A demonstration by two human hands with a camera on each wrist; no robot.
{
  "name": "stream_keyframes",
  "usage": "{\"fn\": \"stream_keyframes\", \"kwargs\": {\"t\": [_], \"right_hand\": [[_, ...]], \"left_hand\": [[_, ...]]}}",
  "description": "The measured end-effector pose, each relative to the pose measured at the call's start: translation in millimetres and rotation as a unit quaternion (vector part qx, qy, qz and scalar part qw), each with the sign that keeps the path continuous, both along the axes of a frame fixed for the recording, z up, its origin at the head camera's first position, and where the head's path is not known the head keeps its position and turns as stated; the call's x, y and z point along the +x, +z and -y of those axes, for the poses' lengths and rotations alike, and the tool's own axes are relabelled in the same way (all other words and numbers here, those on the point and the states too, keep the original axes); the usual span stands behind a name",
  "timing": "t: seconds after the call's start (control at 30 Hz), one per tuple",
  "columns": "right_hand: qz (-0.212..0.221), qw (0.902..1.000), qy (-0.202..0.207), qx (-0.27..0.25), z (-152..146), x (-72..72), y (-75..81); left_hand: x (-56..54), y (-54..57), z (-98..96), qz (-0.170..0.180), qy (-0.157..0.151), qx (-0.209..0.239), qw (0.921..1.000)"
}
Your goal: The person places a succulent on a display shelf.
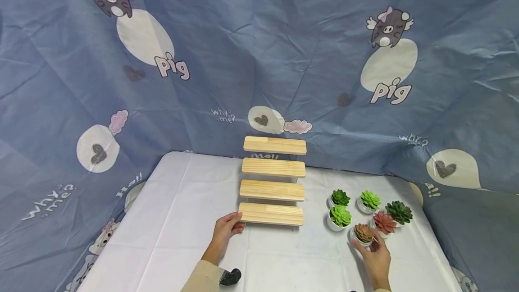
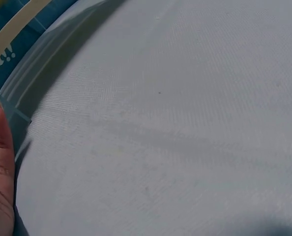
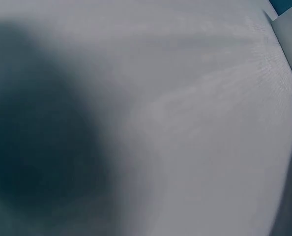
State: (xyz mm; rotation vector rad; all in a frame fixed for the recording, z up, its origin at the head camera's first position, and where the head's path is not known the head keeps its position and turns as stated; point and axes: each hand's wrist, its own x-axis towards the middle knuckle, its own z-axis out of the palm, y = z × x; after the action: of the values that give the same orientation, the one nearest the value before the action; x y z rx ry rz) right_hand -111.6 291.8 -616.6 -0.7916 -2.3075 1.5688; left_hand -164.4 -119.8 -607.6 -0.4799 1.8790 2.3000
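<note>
In the head view a stepped stand with several pale wooden planks rises at the middle of the table. My left hand grips the left end of its lowest plank. The left wrist view has that hand at its left edge, beside a clear panel of the stand. To the right, my right hand holds a brown artificial succulent in a white pot, thumb on the near left side and fingers on the right. The right wrist view shows mostly white cloth and a dark blur.
Around the right hand stand other potted succulents: a red one, a dark green one, a bright green one, another bright green one and a deep green one. Blue printed cloth hangs behind the white-covered table.
</note>
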Motion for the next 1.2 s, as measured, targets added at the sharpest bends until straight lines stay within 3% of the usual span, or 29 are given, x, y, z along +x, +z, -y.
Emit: {"fn": "stream_keyframes", "kwargs": {"t": [0.43,0.87,1.2], "right_hand": [[0.01,0.9997,0.015,0.013,1,-7.1,0.9],[0.034,0.9987,0.009,0.037,1,-5.7,6.2],[0.012,0.9985,0.01,0.053,5,-2.4,22.3]], "left_hand": [[1.6,-1.4,3.4,0.005,0.013,0.074,0.9972],[-0.9,-8.1,3.0,0.003,0.016,0.079,0.9967],[2.1,-5.5,4.3,-0.006,0.015,0.099,0.995]]}}
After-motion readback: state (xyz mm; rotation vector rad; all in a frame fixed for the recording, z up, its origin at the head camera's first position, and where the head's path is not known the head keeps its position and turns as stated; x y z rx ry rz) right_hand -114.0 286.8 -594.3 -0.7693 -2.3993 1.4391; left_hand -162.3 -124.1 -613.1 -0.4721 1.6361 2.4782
